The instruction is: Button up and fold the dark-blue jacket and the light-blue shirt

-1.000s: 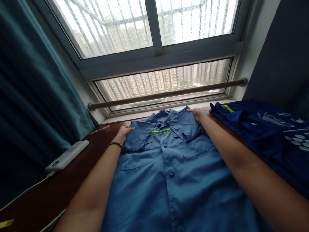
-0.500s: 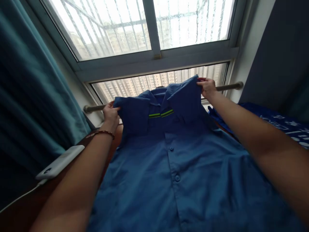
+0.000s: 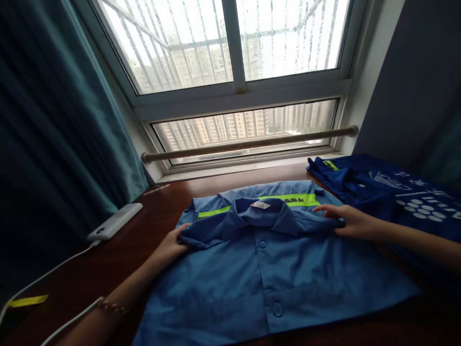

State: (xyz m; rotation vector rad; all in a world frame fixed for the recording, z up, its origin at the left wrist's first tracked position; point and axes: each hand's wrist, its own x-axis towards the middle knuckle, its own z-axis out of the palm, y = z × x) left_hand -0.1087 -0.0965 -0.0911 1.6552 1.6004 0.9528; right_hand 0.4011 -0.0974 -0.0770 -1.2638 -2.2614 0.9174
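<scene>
A blue button-up shirt (image 3: 230, 288) with a collar, a white neck label and neon yellow strips lies across the brown wooden tabletop (image 3: 158, 230), its front facing up. My left hand (image 3: 176, 244) grips the shirt at its left shoulder, thumb on top, with the other fingers hidden by cloth. On the opposite shoulder, my right hand (image 3: 351, 221) pinches the fabric between thumb and fingers. Behind the collar, the upper part of the shirt is folded back, showing the neon strip.
A white power bank (image 3: 114, 222) with a white cable (image 3: 54, 269) lies at left beside a teal curtain (image 3: 108, 144). Dark blue printed clothing (image 3: 389, 187) is piled at right. A metal rail (image 3: 252, 143) crosses before the window. A yellow strip (image 3: 28, 301) is at lower left.
Both hands have come down and closer from the rail's height, lowering the shirt's raised top onto the table. The collar and neck label now show, and the neon strip lies behind them.
</scene>
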